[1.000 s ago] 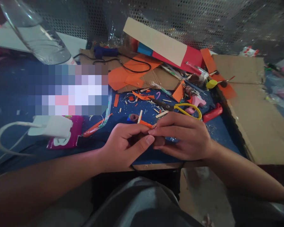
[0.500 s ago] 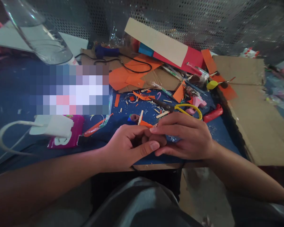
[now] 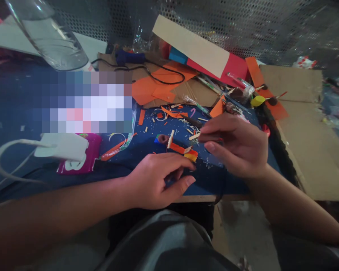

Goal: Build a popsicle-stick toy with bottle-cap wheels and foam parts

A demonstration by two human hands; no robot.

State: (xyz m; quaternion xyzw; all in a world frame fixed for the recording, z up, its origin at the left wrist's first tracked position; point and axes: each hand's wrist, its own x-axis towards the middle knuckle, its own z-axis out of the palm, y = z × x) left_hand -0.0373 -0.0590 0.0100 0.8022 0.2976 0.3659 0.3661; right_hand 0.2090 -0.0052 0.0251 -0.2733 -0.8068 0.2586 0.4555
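Note:
My left hand [image 3: 165, 178] rests near the table's front edge, thumb and forefinger apart, its other fingers curled in shadow. No object shows between them. My right hand [image 3: 234, 145] is raised to the right, its fingers bent around a brown lump of modelling clay [image 3: 207, 137], partly hidden. Just beyond my left hand lies a small orange strip [image 3: 177, 147] with a wooden stick [image 3: 171, 139] across one end and a yellow piece [image 3: 191, 156] at the other. Beside the stick sits a hollowed brown clay piece [image 3: 163, 139]. Scissors [image 3: 192, 121] are mostly covered by my right hand.
Orange paper [image 3: 149, 88], scraps and stick bits litter the blue table. A glue gun [image 3: 128, 57] with a black cord lies at the back. Cardboard [image 3: 310, 143] covers the right. On the left are a water bottle [image 3: 59, 41] and a white charger [image 3: 63, 146] on a magenta socket box [image 3: 94, 150].
My hands, together around the brown clay before, have parted. The right moved up and right with the clay, over the scissors; the left stayed low and its grip loosened.

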